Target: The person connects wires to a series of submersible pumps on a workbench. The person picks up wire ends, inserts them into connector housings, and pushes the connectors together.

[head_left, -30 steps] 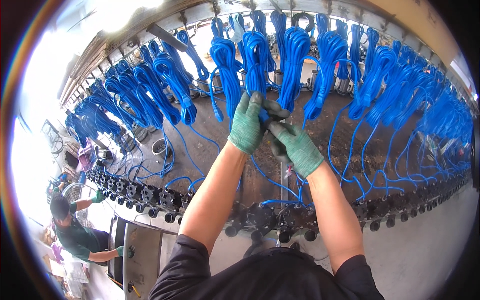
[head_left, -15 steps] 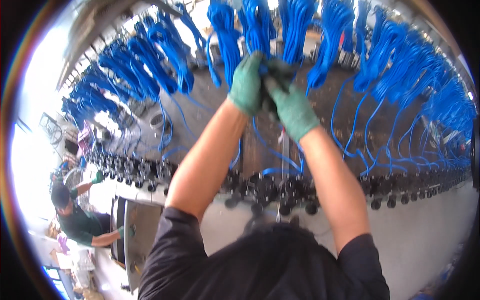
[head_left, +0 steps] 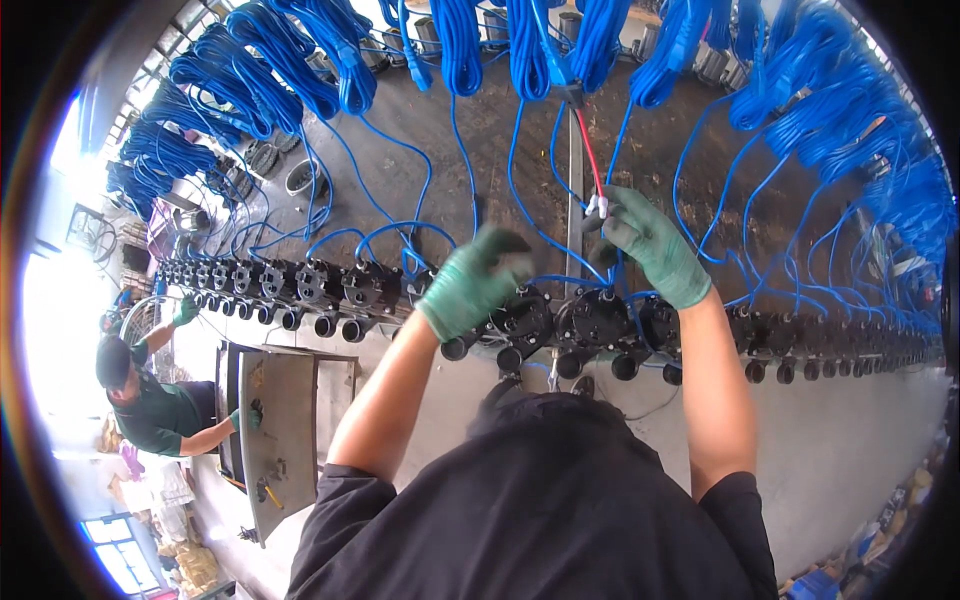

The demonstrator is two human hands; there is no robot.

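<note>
My right hand point(head_left: 655, 248), in a green glove with dark fingertips, pinches the small white connectors point(head_left: 597, 207) at the end of a red cable point(head_left: 588, 145). That cable runs up to a black socket point(head_left: 572, 96), which meets the blue plug point(head_left: 560, 70) of a hanging blue cord. My left hand point(head_left: 478, 282), gloved alike and blurred, is over the near edge of the bench. Its thumb and fingers look apart, with nothing seen in them. Just beneath the hands sit black round-bodied pump units point(head_left: 520, 318) with blue leads.
Coiled blue cords point(head_left: 455, 45) hang in a row along the far side, above metal cylinders point(head_left: 427, 37). A dark bench point(head_left: 420, 150) curves across, with more black units along its near edge. At left, a co-worker point(head_left: 150, 400) stands beside a grey panel point(head_left: 280, 430).
Both hands were together up at the blue coils. They have come apart and nearer; my right hand now has the red cable's end, while my left hand is away to the left.
</note>
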